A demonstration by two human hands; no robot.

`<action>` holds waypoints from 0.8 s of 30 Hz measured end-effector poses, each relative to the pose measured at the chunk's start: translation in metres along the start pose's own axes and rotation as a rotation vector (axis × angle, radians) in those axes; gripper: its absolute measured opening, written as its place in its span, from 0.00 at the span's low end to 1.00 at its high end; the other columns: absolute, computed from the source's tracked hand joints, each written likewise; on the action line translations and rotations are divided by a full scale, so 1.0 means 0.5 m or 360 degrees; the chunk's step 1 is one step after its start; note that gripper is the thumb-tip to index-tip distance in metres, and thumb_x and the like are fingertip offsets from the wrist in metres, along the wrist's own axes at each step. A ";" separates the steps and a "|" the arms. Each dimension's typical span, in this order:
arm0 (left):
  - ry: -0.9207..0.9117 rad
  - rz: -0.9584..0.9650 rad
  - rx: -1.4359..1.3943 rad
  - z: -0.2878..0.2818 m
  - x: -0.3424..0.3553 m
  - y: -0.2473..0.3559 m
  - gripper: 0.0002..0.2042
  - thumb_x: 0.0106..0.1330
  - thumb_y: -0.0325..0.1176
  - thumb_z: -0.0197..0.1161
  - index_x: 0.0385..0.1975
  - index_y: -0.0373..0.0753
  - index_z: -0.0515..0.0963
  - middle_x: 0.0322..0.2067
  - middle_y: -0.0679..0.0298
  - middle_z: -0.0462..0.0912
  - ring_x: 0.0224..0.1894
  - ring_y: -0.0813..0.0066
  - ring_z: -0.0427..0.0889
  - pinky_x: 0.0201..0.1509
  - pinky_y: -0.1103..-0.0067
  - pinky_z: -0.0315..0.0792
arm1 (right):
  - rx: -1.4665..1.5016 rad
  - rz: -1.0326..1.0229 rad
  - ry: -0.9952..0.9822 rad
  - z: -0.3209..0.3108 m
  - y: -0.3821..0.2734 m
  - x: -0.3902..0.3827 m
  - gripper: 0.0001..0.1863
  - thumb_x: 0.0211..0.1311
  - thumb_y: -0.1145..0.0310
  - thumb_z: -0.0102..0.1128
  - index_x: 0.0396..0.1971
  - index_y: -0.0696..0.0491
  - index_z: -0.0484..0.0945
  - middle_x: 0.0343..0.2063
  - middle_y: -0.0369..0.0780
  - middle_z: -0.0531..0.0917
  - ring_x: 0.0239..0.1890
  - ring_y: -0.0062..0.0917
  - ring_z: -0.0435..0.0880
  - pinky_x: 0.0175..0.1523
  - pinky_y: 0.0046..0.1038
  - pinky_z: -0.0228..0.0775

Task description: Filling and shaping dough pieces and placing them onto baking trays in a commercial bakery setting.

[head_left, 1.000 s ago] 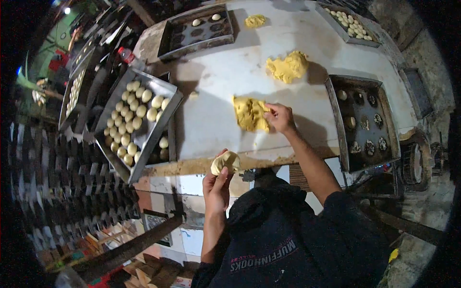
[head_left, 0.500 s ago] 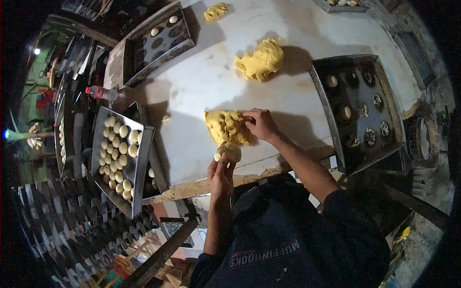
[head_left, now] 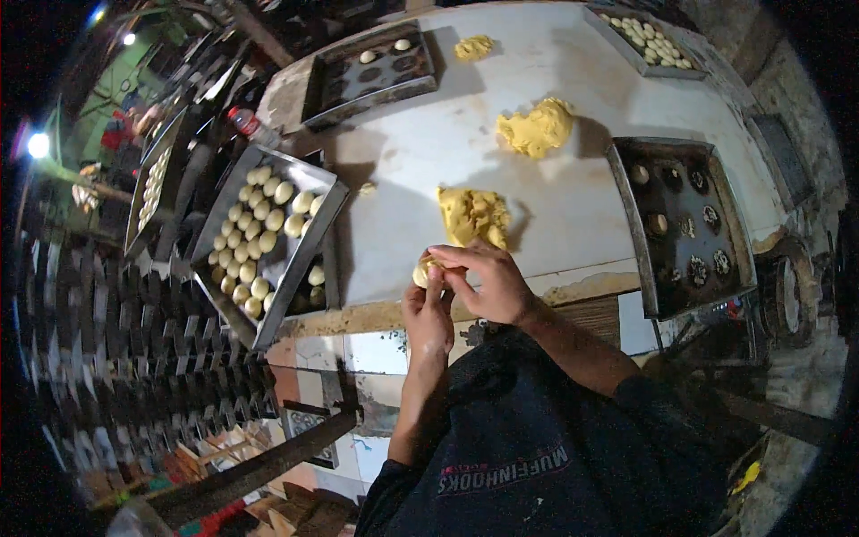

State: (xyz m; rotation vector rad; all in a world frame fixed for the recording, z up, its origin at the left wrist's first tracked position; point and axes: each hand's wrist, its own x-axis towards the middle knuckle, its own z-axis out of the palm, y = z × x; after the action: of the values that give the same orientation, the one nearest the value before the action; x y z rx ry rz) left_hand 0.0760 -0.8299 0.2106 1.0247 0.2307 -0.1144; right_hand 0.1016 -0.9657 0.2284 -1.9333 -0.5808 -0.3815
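Note:
In my left hand is a small pale yellow piece of dough, gripped between thumb and fingers just past the table's near edge. My right hand closes over the same piece from the right, its fingertips pressed against the top and partly hiding it. Right behind the hands lies a rough yellow lump of dough or filling, its surface torn and dented. Whether a bit of this lump is between my right fingertips cannot be seen.
Round dough balls fill a tilted metal tray at left. A larger yellow lump and a small one lie farther back. Dark metal trays stand at right and back left. A plastic bottle is beside the left trays.
My right hand has left the yellow lump and come to the dough piece in my left hand, closing on it. The whole view has shifted, with the table's things appearing farther right.

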 end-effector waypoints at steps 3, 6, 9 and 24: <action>0.0024 0.0258 -0.0227 -0.051 -0.081 0.050 0.22 0.72 0.32 0.54 0.62 0.32 0.64 0.53 0.57 0.75 0.54 0.71 0.75 0.59 0.72 0.70 | 0.0306 0.0248 0.0090 0.039 -0.090 -0.025 0.19 0.57 0.75 0.64 0.50 0.58 0.78 0.48 0.43 0.79 0.42 0.21 0.80 0.41 0.26 0.77; -0.0139 0.0413 -0.0141 -0.117 -0.156 0.073 0.22 0.72 0.30 0.51 0.65 0.32 0.60 0.57 0.57 0.71 0.56 0.70 0.73 0.60 0.74 0.68 | 0.0883 0.0614 0.0107 0.125 -0.122 -0.077 0.16 0.59 0.73 0.65 0.45 0.63 0.79 0.47 0.43 0.76 0.41 0.21 0.80 0.39 0.20 0.79; 0.0186 0.0956 0.1427 -0.170 -0.254 0.066 0.32 0.70 0.34 0.52 0.68 0.27 0.45 0.65 0.41 0.55 0.66 0.47 0.59 0.70 0.63 0.50 | 0.0754 0.0704 0.0033 0.177 -0.212 -0.119 0.13 0.57 0.73 0.66 0.39 0.64 0.81 0.45 0.43 0.77 0.39 0.23 0.81 0.39 0.22 0.78; -0.0001 0.1389 0.0381 -0.277 -0.474 0.124 0.25 0.59 0.52 0.66 0.48 0.42 0.70 0.61 0.43 0.64 0.56 0.59 0.73 0.56 0.68 0.71 | 0.0534 0.0458 -0.0438 0.164 -0.505 -0.167 0.13 0.48 0.70 0.74 0.34 0.57 0.84 0.29 0.42 0.82 0.26 0.21 0.82 0.30 0.23 0.74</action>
State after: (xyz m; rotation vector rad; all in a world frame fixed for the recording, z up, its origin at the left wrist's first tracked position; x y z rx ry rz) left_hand -0.1601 -0.6824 0.2506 1.2835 -0.2492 0.6618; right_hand -0.1073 -0.8218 0.3432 -1.7190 -0.4959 0.1600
